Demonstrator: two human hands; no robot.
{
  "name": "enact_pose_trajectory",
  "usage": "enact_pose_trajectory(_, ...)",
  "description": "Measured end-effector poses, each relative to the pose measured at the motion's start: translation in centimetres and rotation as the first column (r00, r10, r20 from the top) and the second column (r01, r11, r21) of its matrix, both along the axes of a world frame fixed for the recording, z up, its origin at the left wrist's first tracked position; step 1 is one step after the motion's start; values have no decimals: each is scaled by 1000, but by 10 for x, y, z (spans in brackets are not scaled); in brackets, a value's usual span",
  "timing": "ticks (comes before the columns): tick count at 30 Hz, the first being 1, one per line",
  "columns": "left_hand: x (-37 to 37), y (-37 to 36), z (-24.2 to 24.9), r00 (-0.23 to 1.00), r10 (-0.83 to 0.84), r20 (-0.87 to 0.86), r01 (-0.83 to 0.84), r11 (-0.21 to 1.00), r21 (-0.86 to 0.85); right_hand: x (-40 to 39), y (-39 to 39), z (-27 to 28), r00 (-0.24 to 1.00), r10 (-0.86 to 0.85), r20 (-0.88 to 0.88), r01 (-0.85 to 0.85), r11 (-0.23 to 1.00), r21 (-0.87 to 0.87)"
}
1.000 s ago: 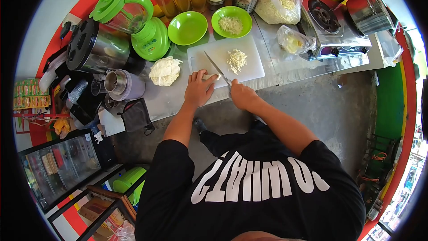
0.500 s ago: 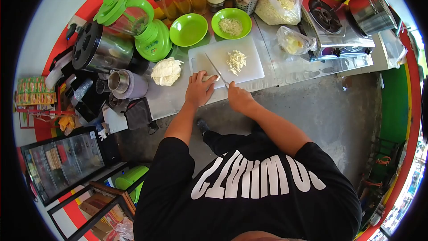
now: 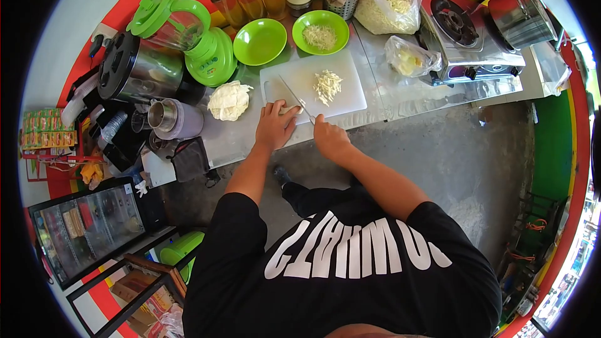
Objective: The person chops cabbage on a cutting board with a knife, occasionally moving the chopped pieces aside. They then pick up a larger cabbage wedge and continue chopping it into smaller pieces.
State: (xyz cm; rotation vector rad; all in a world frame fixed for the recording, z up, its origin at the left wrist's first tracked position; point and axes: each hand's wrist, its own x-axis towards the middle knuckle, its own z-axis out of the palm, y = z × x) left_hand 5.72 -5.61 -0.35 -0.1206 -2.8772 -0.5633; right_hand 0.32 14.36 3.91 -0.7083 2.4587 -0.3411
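A white cutting board (image 3: 347,97) lies on the metal counter. My left hand (image 3: 273,125) is closed on a small pale food piece (image 3: 292,110) at the board's near left edge. In my right hand (image 3: 331,138) is the handle of a knife (image 3: 295,96), its blade pointing up and left across the board, beside the piece. Chopped pale strips (image 3: 328,87) form a pile right of the blade. Beyond the board, one green bowl (image 3: 322,17) holds pale shreds, and another green bowl (image 3: 260,42) looks empty. A whitish leafy clump (image 3: 230,101) sits left of the board.
A green blender (image 3: 210,56), a steel pot (image 3: 147,72) and a lilac container (image 3: 181,119) stand on the left. Pump bottles (image 3: 249,0) line the back. On the right are a bag of pale shreds (image 3: 391,9), a smaller bag (image 3: 411,57) and a gas stove (image 3: 479,62).
The whole view has shifted slightly, with the counter items a little further left. Both hands keep nearly the same places on the piece and the knife.
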Motion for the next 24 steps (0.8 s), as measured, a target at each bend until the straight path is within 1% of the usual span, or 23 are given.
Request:
enact_pose_trajectory(4, 0, -2, -3, 1000, -3, 6, 3, 1000, -7, 5, -7, -13, 999, -8, -53, 10, 1000, 27)
enact_pose_trajectory(6, 0, -2, -2, 1000, -15, -9, 15, 1000, -26, 3, -10, -16, 996, 29, -86, -24, 998, 61)
enact_pose_trajectory(7, 0, -2, -2, 1000, -17, -13, 16, 999, -28, 0, -10, -17, 996, 27, -90, -22, 998, 59)
enact_pose_trajectory(9, 0, -2, -3, 999, -20, -28, 20, 1000, 2, -5, -10, -15, 987, 45, -152, -44, 999, 9)
enact_pose_trajectory(10, -1, -2, -3, 999, -23, -29, 23, 1000, 1, -8, -10, -13, 987, 41, -153, -40, 999, 8)
enact_pose_trajectory(12, 0, -2, -2, 1000, -17, -21, 18, 1000, 15, -14, -9, -8, 995, 60, -80, -59, 998, 17)
enact_pose_trajectory(16, 0, -2, 0, 1000, -12, -21, 13, 1000, 19, -16, -10, 3, 994, 93, -50, -91, 996, 24)
enact_pose_trajectory(18, 0, -2, 0, 999, -15, -38, 15, 1000, 17, -13, -11, 4, 998, 67, -15, -67, 997, 31)
enact_pose_trajectory(19, 0, -2, -1, 999, -11, -33, 11, 1000, 21, -9, -9, 0, 997, 71, -11, -71, 997, 34)
enact_pose_trajectory(21, 0, -3, -3, 1000, -8, -15, 8, 999, 39, -1, -7, -11, 998, 11, -54, -12, 1000, -11)
enact_pose_trajectory(24, 0, -3, -3, 1000, 4, -13, -3, 999, 51, -2, -13, -21, 997, -8, -78, 9, 1000, 14)
